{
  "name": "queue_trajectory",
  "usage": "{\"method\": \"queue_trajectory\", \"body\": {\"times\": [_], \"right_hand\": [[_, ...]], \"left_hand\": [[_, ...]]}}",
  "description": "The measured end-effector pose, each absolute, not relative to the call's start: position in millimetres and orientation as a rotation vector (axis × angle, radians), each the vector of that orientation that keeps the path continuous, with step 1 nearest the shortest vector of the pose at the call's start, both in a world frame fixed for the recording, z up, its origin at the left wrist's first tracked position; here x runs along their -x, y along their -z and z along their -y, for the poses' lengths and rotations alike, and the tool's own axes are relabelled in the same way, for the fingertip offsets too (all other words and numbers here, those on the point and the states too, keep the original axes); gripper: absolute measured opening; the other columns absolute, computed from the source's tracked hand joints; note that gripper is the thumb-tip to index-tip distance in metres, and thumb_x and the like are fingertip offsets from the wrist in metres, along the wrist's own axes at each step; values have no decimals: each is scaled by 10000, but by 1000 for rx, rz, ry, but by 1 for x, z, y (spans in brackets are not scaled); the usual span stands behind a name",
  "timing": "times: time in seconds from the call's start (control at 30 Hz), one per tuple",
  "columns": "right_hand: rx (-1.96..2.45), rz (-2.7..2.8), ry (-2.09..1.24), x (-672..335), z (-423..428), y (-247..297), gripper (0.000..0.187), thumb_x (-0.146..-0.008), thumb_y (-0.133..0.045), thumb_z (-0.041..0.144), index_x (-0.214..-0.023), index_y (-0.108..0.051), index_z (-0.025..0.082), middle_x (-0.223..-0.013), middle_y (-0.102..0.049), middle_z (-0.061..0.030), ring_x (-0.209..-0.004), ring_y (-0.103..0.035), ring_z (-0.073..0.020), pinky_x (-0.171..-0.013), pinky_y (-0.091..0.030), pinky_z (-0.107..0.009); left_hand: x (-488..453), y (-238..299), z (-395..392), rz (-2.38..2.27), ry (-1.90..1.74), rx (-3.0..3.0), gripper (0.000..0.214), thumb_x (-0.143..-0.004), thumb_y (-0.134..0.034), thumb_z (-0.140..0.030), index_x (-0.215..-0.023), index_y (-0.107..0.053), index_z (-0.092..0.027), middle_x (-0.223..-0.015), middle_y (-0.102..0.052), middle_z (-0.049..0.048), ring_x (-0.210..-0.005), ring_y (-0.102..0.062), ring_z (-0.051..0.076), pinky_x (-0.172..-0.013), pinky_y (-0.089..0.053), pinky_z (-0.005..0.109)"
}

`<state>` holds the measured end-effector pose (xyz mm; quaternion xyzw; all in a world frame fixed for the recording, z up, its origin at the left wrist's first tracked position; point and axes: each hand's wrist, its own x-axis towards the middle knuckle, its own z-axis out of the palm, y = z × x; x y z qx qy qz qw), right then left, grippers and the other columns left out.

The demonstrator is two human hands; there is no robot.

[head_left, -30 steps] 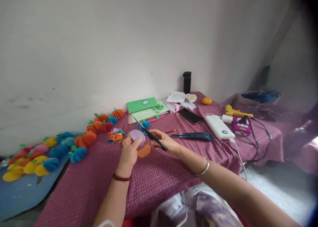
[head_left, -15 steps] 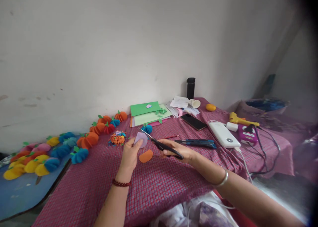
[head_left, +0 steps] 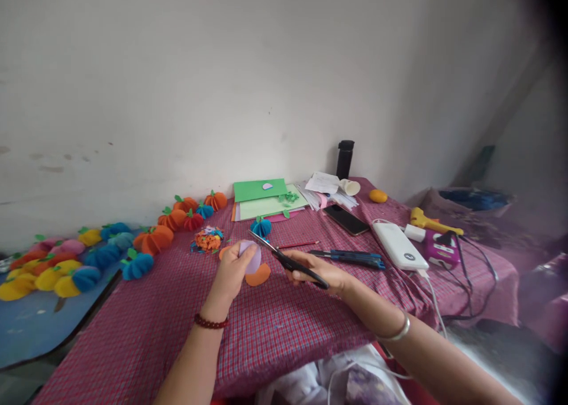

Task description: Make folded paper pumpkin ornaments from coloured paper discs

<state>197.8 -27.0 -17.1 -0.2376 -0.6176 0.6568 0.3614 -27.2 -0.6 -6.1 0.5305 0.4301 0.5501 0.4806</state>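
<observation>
Between the thumb and fingers of my left hand [head_left: 234,267] is a rounded piece of lilac paper [head_left: 251,257]. My right hand [head_left: 313,270] is closed round the black handles of a pair of scissors [head_left: 284,258], whose blades point up and left, close beside the lilac paper. Whether the blades touch it I cannot tell. Under the paper, an orange paper piece [head_left: 258,275] lies on the checked tablecloth. A blue paper pumpkin [head_left: 260,227] with a green leaf stands just beyond the blade tips.
Paper scraps [head_left: 207,239] lie beyond my left hand, and finished paper pumpkins [head_left: 153,239] line the left side. Green sheets [head_left: 260,190] are at the back. To the right are pens [head_left: 350,258], a phone [head_left: 346,219], a white power bank [head_left: 399,243] and a black bottle [head_left: 345,159].
My left hand has moved slightly left with the lilac paper, away from the scissors. More orange paper now shows by the left hand. The right hand has barely moved.
</observation>
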Motion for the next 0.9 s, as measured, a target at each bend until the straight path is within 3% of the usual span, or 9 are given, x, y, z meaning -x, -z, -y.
{"method": "queue_trajectory", "body": {"times": [0.2, 0.4, 0.63, 0.9], "right_hand": [[655, 1796, -1461, -196, 25, 20, 589, -763, -722, 413, -1265, -533, 171, -1046, -605, -53, -898, -556, -167, -802, -449, -296], [779, 1950, -1059, -192, 32, 17, 612, -742, -686, 184, -1327, -504, 174, -1241, -603, -91, -1122, -568, -236, -963, -446, -368], [777, 2003, -790, -191, 38, 16, 608, -739, -679, 171, -1324, -518, 195, -1256, -618, -84, -1113, -603, -224, -950, -477, -334], [730, 1991, -746, -188, 38, 17, 584, -765, -676, 197, -1326, -517, 214, -1255, -623, -77, -1102, -619, -215, -929, -500, -316]], "left_hand": [[29, 0, 6, -989, -1353, -1323, 245, -726, -686, -387, -690, -608, -158, -575, -511, -51, -510, -458, 82, -482, -352, 191], [30, 2, 5, -970, -1393, -1377, 157, -714, -663, -303, -689, -647, -148, -611, -568, -29, -545, -490, 89, -509, -371, 191], [29, 5, 4, -966, -1410, -1420, 140, -683, -652, -248, -588, -619, -151, -551, -532, -42, -491, -451, 73, -459, -335, 176], [22, 6, 5, -988, -1477, -1333, 171, -647, -666, -288, -564, -590, -159, -564, -562, -32, -524, -496, 93, -503, -397, 193]]}}
